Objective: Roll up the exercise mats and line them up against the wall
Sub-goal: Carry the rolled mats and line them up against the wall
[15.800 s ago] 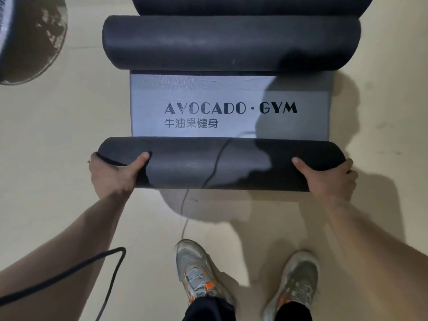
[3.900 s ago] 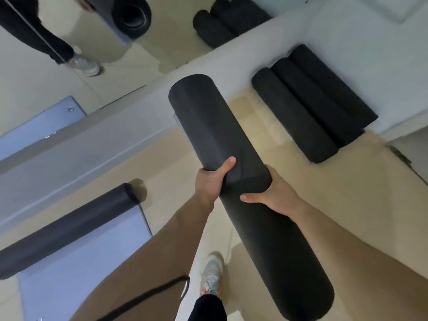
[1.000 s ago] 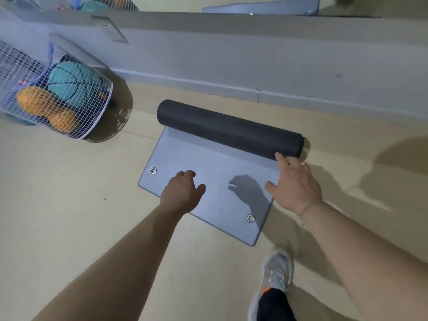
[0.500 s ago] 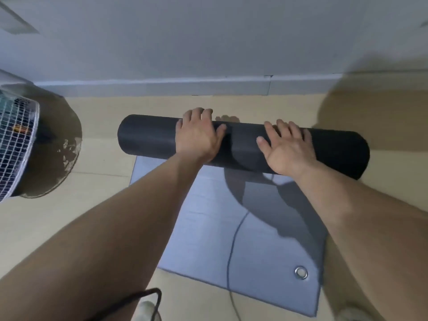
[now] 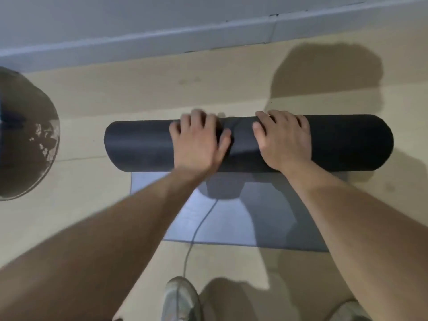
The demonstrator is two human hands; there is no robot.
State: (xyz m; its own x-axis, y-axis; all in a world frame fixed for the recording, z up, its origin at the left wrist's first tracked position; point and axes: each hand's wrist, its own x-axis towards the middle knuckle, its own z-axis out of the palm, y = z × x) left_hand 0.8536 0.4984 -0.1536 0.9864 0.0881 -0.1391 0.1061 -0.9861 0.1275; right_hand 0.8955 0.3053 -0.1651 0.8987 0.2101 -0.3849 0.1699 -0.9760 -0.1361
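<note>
One mat (image 5: 139, 144), two hands (left hand (image 5: 199, 144), right hand (image 5: 284, 142)), two shoes (image 5: 180, 300) and one cable (image 5: 196, 228).

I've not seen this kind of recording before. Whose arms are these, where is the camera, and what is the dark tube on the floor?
No machine here: these are a person's two bare arms, filmed by one wide-angle camera worn on the head, looking forward and down, so the shoes show at the bottom. The dark tube is an exercise mat, partly rolled: the roll lies on the floor, parallel to the wall with bare floor between, and its grey flat part stretches back toward the feet. The left hand and right hand rest side by side on top of the roll, fingers draped over it; nothing is lifted. A thin cord crosses the flat part. The dark round shape at the left edge is cut off; I cannot tell what it is.
</note>
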